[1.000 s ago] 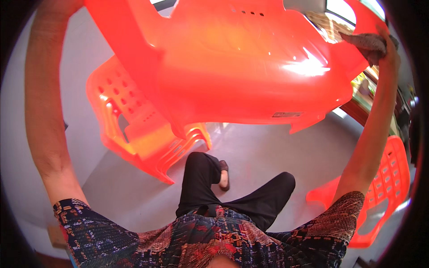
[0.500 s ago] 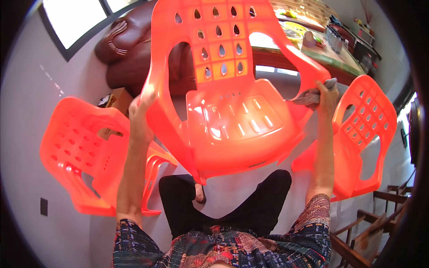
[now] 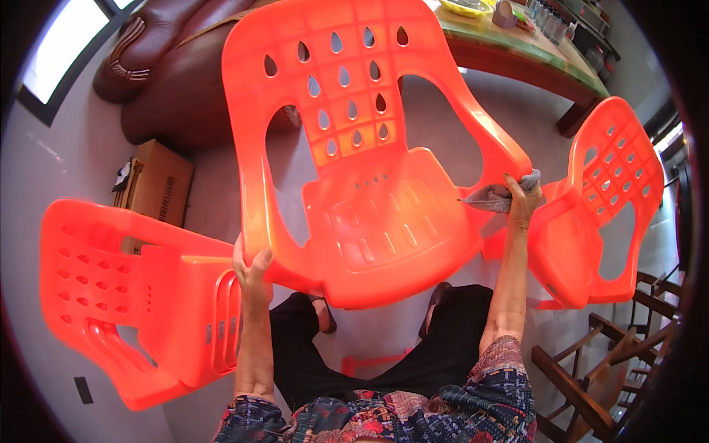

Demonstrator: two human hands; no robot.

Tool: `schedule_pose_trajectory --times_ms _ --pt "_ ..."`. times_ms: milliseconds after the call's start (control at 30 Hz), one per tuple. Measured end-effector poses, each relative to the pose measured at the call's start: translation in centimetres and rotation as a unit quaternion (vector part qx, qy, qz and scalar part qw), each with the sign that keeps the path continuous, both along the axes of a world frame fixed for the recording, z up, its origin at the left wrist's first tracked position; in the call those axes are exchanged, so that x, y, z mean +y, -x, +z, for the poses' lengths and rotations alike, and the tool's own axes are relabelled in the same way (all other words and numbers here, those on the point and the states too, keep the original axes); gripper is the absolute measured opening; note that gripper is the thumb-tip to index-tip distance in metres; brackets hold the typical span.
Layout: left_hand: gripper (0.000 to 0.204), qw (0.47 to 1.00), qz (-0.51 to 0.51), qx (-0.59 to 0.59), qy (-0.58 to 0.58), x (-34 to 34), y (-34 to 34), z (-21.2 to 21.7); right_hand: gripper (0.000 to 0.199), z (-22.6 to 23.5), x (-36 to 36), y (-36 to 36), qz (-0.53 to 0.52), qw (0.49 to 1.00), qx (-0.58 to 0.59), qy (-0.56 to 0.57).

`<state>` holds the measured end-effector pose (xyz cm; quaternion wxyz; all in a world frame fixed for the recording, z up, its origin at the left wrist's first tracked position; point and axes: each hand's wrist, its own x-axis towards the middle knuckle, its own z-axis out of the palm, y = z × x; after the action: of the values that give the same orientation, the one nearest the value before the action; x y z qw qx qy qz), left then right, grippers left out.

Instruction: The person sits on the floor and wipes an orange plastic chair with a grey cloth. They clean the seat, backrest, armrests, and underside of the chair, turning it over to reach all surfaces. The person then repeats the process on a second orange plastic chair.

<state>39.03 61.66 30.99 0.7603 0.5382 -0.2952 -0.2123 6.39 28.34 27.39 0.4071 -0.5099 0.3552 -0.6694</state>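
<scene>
An orange plastic armchair [image 3: 391, 221] with drop-shaped holes in its backrest is held up before me, its seat facing me. My left hand [image 3: 253, 272] is closed around the front of its left armrest, thumb on top. At the right armrest, my right hand [image 3: 523, 203] grips a grey cloth [image 3: 491, 198], pressed against the armrest's front end. Part of the cloth sticks out above the fingers and part hangs inward along the armrest. The chair's legs are mostly hidden below the seat.
Stacked orange chairs [image 3: 188, 303] stand at my left, and another orange chair [image 3: 569, 251] at my right. Farther off are a brown leather sofa [image 3: 177, 88], a cardboard box [image 3: 161, 181] and a green-topped table [image 3: 509, 52]. Wooden furniture frames [image 3: 591, 384] are at lower right.
The held chair has come lower and closer, showing more of its backrest top. My left hand is lower in view, still on the armrest. The right hand with the cloth is lower too.
</scene>
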Motion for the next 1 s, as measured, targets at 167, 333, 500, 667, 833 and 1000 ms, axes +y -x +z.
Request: schedule_pose_trajectory --times_ms 167,333,500,667,833,1000 --pt "0.07 0.997 0.05 0.059 -0.017 0.6 1.2 -4.2 0.026 -2.6 -0.4 0.4 0.032 0.999 -0.011 -0.02" --pt "0.07 0.998 0.032 0.049 -0.02 0.7 1.4 -4.9 0.028 -2.0 -0.3 0.5 0.041 0.998 0.0 -0.053" --pt "0.067 0.998 0.017 0.042 -0.047 1.4 1.5 -5.5 0.032 -4.1 -1.1 1.0 0.051 0.998 0.037 -0.018" --pt "0.063 0.996 -0.02 0.029 -0.076 0.3 1.3 -4.1 0.034 -3.2 -0.4 1.6 0.076 0.995 0.049 -0.053" --pt "0.062 0.992 0.056 -0.055 -0.102 1.4 0.2 -3.5 0.034 -2.3 2.4 2.1 0.129 0.984 0.1 -0.072" --pt "0.07 0.94 0.126 -0.249 -0.196 0.4 0.0 0.8 0.035 1.6 3.6 5.2 0.107 0.977 0.17 -0.074"
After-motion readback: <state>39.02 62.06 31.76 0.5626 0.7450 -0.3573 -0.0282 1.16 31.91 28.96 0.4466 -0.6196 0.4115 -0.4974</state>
